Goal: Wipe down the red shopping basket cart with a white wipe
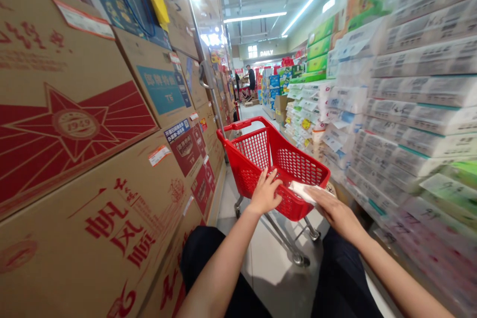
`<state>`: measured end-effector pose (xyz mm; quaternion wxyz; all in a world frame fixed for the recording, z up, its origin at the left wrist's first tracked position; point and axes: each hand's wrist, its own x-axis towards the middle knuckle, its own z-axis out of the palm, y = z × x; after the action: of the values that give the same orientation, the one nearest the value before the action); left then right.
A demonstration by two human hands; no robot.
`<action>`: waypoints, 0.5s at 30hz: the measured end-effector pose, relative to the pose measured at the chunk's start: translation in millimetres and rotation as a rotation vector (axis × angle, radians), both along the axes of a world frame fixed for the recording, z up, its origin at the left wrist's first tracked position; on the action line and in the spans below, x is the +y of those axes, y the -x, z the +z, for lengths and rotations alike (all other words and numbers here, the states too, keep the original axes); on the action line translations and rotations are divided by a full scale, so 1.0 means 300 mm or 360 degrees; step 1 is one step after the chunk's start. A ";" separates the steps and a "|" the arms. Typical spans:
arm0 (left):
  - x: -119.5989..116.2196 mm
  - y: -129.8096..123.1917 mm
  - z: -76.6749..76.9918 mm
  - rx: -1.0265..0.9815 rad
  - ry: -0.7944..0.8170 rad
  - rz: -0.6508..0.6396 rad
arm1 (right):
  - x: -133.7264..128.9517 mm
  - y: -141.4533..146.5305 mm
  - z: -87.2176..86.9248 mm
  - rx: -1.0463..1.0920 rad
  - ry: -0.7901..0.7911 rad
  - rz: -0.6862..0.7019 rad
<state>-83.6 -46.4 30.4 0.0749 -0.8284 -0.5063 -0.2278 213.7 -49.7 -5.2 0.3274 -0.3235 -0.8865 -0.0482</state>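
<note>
A red plastic shopping cart on metal legs stands in front of me, its basket showing nothing inside. My left hand rests at the near rim of the basket, fingers apart, with nothing held in it. A white cloth or tissue lies over the near right corner of the rim. My right hand has its fingers on this white piece, pressing it against the rim; its palm side is hidden. The cart's push handle is at the far left end.
Stacked cardboard boxes line the left side close by. Piles of wrapped tissue packs rise on the right, partly blurred. Down the aisle a person in dark clothes stands near more goods. An open carton sits beyond the cart.
</note>
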 end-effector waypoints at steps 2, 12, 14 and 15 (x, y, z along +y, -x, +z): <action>0.002 0.007 -0.004 -0.0004 -0.0002 -0.0025 | 0.045 -0.036 -0.010 0.0046 -0.0037 -0.0055; -0.032 -0.150 -0.022 -0.0020 0.0060 0.0248 | -0.084 0.188 -0.026 -0.0036 -0.0167 -0.0386; -0.054 -0.177 -0.030 -0.0037 0.0055 0.0253 | -0.113 0.207 -0.018 -0.0017 -0.0162 -0.0373; -0.063 -0.179 -0.035 -0.0040 0.0048 0.0236 | -0.117 0.203 -0.014 -0.0012 -0.0139 -0.0331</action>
<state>-29.9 -65.5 19.9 0.0728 -0.7866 -0.5706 -0.2244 153.0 -84.7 -9.4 0.3311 -0.3989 -0.8464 -0.1217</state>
